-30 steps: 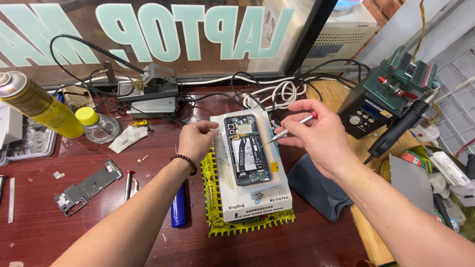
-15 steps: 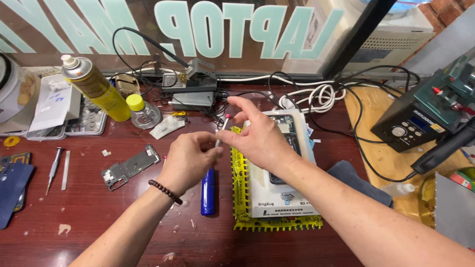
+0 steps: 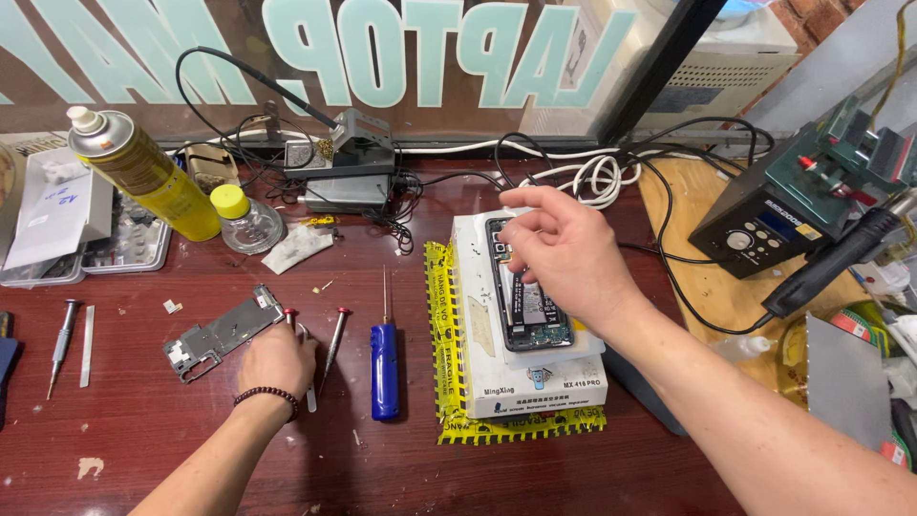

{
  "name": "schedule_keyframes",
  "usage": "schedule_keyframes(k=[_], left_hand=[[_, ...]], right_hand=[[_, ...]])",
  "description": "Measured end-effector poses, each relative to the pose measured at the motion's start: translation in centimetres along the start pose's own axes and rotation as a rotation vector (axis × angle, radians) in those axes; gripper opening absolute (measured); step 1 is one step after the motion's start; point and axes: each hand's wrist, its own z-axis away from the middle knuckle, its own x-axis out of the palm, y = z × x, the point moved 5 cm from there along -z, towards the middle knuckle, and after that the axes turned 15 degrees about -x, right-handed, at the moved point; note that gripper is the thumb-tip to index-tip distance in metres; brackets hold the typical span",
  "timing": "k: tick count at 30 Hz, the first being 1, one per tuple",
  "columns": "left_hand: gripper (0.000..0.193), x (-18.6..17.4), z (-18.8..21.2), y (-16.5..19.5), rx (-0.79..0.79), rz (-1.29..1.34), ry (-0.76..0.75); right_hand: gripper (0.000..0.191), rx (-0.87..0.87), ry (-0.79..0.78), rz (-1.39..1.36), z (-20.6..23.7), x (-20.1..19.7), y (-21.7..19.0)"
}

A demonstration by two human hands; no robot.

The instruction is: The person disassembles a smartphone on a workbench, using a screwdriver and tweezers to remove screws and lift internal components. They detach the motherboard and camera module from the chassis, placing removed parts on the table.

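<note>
Opened phone [image 3: 528, 311] under right hand [image 3: 571, 256], fingers pinched; left hand [image 3: 275, 361] curled over screwdrivers [image 3: 331, 349].

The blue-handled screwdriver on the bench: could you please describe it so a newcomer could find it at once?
Start at the white box with yellow tape in the middle of the red-brown bench. Just to its left lies the blue screwdriver, its thin tip pointing away from the person. Unlike the slim red-capped drivers by the left hand, its handle is thick and solid blue.
</note>
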Motion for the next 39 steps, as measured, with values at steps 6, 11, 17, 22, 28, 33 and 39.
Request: schedule_keyframes(k=[6, 11, 17, 22, 28, 33, 39], left_hand=[[0.032, -1.8, 0.1, 1.7, 0.035, -0.155, 0.01], [0.028, -8.3, 2.8, 5.0, 0.019, -0.06, 0.043], [0.013, -13.5, 8.4, 16.6, 0.337, 0.79, -0.474], [0.011, -11.5, 14.7, 24.2, 0.505, 1.083, -0.912], [0.017, -7.8, 15.4, 22.7, 0.498, 0.768, -0.812], [0.015, -5.0, 13.0, 20.6, 0.398, 0.641, -0.59], [0.025, -4.4, 11.7, 21.1, 0.348, 0.612, -0.507]], right_hand=[[0.034, 0.032, 0.079, -0.036, 1.0, -2.4, 0.7], [0.03, 0.006, 0.111, -0.061, 1.9, -4.5, 0.5], [0.028, -0.095, 0.024, -0.066, -0.1, -4.8, -1.7], [0.036, -0.121, -0.121, -0.222, -0.7, -2.1, -2.4], [0.035, 0.154, -0.094, 0.069, 3.0, -5.4, 2.0], [0.029, 0.283, -0.006, 0.164, 4.5, -7.1, 6.4], [0.032, 0.296, 0.003, 0.211, 3.3, -5.5, 6.9]])
